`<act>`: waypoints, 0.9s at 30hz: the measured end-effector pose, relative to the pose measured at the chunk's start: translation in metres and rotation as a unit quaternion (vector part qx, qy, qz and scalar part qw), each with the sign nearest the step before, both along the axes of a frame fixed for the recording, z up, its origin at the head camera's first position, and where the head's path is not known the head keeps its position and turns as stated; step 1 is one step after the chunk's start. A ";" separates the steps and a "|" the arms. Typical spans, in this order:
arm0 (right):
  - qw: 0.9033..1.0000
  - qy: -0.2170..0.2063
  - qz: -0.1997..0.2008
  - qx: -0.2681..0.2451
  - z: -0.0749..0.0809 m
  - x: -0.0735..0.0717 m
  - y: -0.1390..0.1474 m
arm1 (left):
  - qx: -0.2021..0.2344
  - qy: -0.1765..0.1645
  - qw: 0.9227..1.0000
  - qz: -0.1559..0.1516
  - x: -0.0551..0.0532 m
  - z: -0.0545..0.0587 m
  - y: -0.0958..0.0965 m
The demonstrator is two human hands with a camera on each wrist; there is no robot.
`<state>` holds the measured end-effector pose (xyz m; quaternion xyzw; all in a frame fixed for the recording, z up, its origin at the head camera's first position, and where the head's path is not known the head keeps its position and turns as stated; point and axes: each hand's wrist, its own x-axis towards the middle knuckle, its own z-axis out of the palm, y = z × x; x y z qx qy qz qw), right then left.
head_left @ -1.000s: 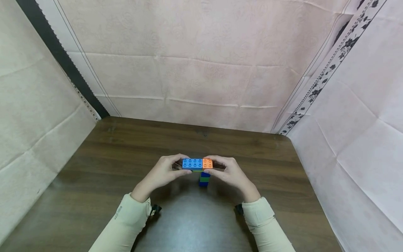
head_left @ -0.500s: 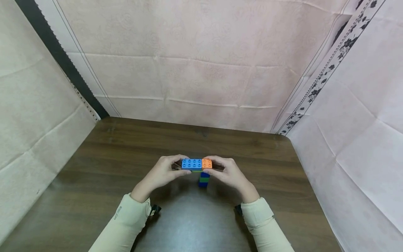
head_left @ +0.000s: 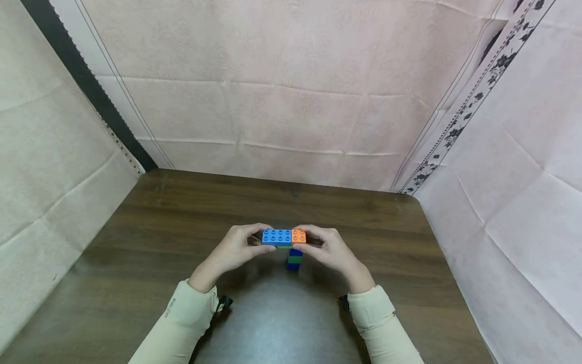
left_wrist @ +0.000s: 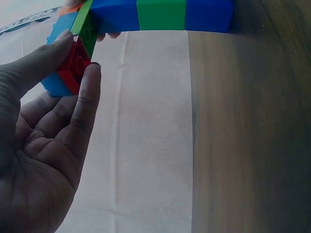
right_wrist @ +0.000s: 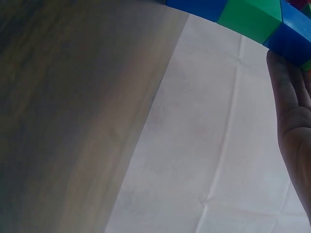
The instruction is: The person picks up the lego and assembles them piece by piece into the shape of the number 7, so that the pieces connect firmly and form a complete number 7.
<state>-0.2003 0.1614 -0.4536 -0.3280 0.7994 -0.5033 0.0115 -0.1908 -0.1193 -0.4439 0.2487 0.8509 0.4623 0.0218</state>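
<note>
A block tower [head_left: 294,259] of blue, green and blue bricks stands upright on the table. Across its top lies a row of bricks, with a blue brick [head_left: 277,236] on the left and an orange brick [head_left: 298,236] on the right. The left wrist view shows a red brick [left_wrist: 74,68] and a light green brick [left_wrist: 87,36] underneath that row. My left hand [head_left: 237,247] pinches the row's left end, thumb on the near side and fingers on the far side. At the orange end, my right hand [head_left: 332,248] pinches likewise; its thumb is hidden in the right wrist view.
The brown wooden table [head_left: 204,202] extends around the tower. Pale cloth [head_left: 291,116] hangs behind it, and more cloth closes off the left and right sides. Both forearms, in light sleeves [head_left: 377,313], reach in from the front.
Both hands keep their grip on the top row, and the bricks stay in place. Only a very slight leftward shift of the scene shows.
</note>
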 end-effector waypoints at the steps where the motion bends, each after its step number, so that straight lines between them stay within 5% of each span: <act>1: 1.000 0.001 -0.001 0.002 0.000 0.000 0.000 | 0.001 0.000 1.000 -0.001 0.000 0.000 0.000; 27: 1.000 -0.013 -0.008 0.003 0.004 0.002 -0.001 | 0.007 -0.011 1.000 0.001 0.000 0.001 -0.001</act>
